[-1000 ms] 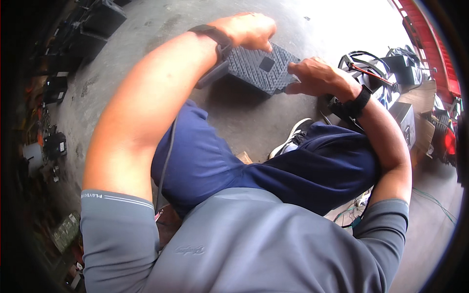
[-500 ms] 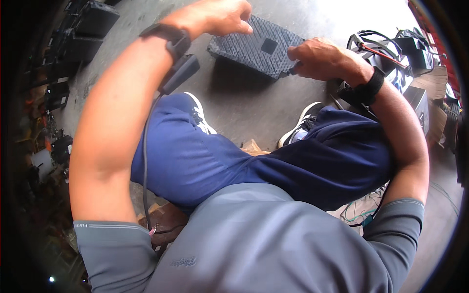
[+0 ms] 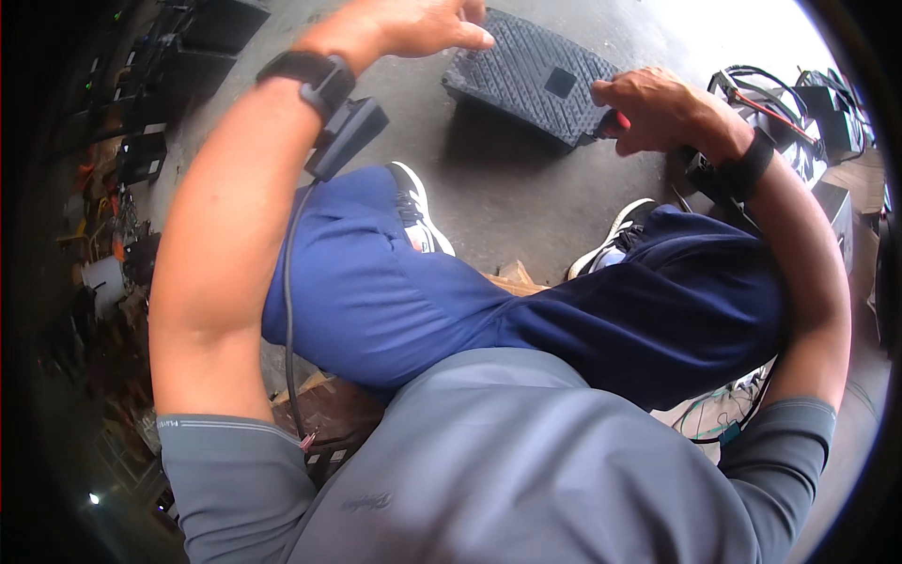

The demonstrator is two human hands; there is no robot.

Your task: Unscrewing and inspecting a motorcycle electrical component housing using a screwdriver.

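Note:
A dark grey ridged box [image 3: 526, 80] with a small square patch on top rests on the concrete floor in front of me. At its right end, my right hand [image 3: 658, 111] is closed around a small tool with a red and black handle [image 3: 615, 123]; most of the tool is hidden by the fingers. My left hand [image 3: 427, 23] is over the box's far left corner, partly cut off by the upper edge. Its thumb stands apart from the curled fingers, and I see nothing between them. Whether it touches the box I cannot tell.
Black devices with cables [image 3: 766, 103] are piled at the right. Dark boxes [image 3: 202, 61] and cluttered shelving line the left. A grey module [image 3: 348, 141] with a cable hangs from my left wristband. My shoes [image 3: 615, 235] stand just this side of the box.
The view has shifted, so everything appears further right. The right hand has turned slightly, showing the red part of the handle. The box stays on the floor.

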